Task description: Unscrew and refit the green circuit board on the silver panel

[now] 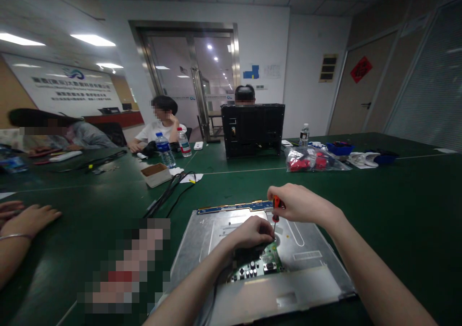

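A flat metal display panel lies back side up in front of me, with a green circuit board on its middle and a blue board strip along its far edge. My right hand is closed around a red and black screwdriver. The screwdriver stands nearly upright, its tip down at the far corner of the green board. Close beside that tip, my left hand has its fingers pinched together at the board's edge; what they hold, if anything, is hidden.
Black cables run left of the panel beside a small open box. Bottles, a black monitor casing and a plastic bag with red items stand farther back. Several people sit around the green table; another person's hands rest at left.
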`<state>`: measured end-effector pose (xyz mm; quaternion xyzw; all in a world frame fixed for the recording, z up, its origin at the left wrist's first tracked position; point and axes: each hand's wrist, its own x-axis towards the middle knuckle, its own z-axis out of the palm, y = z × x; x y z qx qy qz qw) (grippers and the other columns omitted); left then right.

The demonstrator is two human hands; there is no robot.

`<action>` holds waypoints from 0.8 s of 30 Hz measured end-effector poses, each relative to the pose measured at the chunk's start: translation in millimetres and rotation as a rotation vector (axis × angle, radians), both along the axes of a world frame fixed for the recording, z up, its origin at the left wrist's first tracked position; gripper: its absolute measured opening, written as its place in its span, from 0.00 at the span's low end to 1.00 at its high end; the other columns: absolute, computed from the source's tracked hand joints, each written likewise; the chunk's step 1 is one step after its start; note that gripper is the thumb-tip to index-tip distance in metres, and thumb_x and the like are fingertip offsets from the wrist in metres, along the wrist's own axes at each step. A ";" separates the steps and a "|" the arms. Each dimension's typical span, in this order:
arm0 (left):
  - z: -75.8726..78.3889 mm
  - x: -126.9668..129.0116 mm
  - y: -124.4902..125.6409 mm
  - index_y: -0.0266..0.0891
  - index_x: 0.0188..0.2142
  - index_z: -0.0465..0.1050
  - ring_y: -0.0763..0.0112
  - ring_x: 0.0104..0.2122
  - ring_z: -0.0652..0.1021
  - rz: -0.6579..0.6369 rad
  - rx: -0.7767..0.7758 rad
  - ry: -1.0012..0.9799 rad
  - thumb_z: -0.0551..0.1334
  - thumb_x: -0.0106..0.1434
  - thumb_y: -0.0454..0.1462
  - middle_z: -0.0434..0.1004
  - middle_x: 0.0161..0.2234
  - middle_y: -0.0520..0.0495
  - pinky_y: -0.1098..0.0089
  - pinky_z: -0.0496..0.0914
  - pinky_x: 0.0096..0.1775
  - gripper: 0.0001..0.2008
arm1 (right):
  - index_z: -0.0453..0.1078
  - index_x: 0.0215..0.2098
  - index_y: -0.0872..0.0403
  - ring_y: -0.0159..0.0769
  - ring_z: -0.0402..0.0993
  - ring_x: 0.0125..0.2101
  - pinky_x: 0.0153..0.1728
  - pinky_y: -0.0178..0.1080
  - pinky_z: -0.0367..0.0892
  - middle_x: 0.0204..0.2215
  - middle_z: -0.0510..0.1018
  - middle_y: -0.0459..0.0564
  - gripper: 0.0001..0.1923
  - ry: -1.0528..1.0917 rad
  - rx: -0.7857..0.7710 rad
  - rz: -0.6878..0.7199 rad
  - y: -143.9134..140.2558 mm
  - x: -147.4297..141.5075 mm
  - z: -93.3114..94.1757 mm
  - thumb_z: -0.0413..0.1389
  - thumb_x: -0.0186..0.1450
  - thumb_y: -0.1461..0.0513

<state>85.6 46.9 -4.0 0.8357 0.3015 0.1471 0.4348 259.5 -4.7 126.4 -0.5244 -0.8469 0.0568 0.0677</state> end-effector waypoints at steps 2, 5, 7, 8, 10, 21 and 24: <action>0.0 -0.1 0.6 0.34 0.30 0.77 0.71 0.28 0.73 -0.003 0.005 0.002 0.62 0.51 0.30 0.76 0.27 0.52 0.75 0.65 0.33 0.06 | 0.70 0.37 0.50 0.40 0.72 0.32 0.27 0.36 0.57 0.33 0.77 0.51 0.11 -0.041 0.034 -0.045 0.7 -0.6 -0.1 0.55 0.60 0.53; -0.5 -0.1 1.1 0.34 0.29 0.77 0.71 0.28 0.73 -0.007 -0.001 0.004 0.62 0.51 0.30 0.75 0.26 0.52 0.75 0.65 0.33 0.06 | 0.71 0.37 0.50 0.42 0.72 0.33 0.28 0.37 0.58 0.33 0.77 0.51 0.14 -0.044 0.041 -0.037 0.6 1.2 -1.5 0.54 0.60 0.50; -0.8 -0.1 0.8 0.34 0.30 0.77 0.71 0.28 0.73 -0.009 -0.009 0.003 0.62 0.51 0.30 0.75 0.26 0.52 0.75 0.65 0.33 0.06 | 0.70 0.40 0.51 0.42 0.72 0.36 0.30 0.37 0.59 0.35 0.78 0.51 0.14 -0.006 0.036 0.006 -0.1 2.9 -2.7 0.55 0.59 0.53; -0.9 -0.2 0.5 0.34 0.30 0.77 0.71 0.28 0.73 -0.008 -0.010 0.003 0.62 0.51 0.29 0.75 0.26 0.52 0.75 0.65 0.33 0.06 | 0.69 0.41 0.51 0.41 0.72 0.36 0.31 0.36 0.59 0.36 0.78 0.51 0.13 0.014 0.034 0.031 -0.4 3.5 -3.2 0.55 0.59 0.56; -0.9 -0.1 -0.2 0.34 0.30 0.77 0.71 0.27 0.73 0.000 -0.009 -0.001 0.61 0.51 0.29 0.76 0.26 0.52 0.75 0.65 0.32 0.07 | 0.68 0.42 0.51 0.39 0.72 0.37 0.31 0.36 0.59 0.37 0.77 0.49 0.12 0.036 0.033 0.070 -0.9 3.6 -3.9 0.54 0.58 0.61; -0.9 0.6 0.0 0.34 0.29 0.77 0.71 0.28 0.73 -0.002 0.003 -0.008 0.61 0.50 0.29 0.76 0.26 0.52 0.75 0.65 0.33 0.07 | 0.69 0.40 0.50 0.40 0.72 0.32 0.26 0.35 0.56 0.33 0.77 0.51 0.13 -0.016 0.010 0.016 -3.3 -0.9 0.5 0.53 0.61 0.52; -2.0 0.0 -0.1 0.34 0.30 0.77 0.71 0.28 0.74 -0.002 -0.003 0.001 0.60 0.50 0.28 0.77 0.27 0.52 0.75 0.66 0.33 0.08 | 0.67 0.43 0.50 0.41 0.72 0.35 0.28 0.35 0.57 0.35 0.77 0.50 0.15 0.009 -0.005 0.071 -3.2 2.0 -1.7 0.56 0.57 0.57</action>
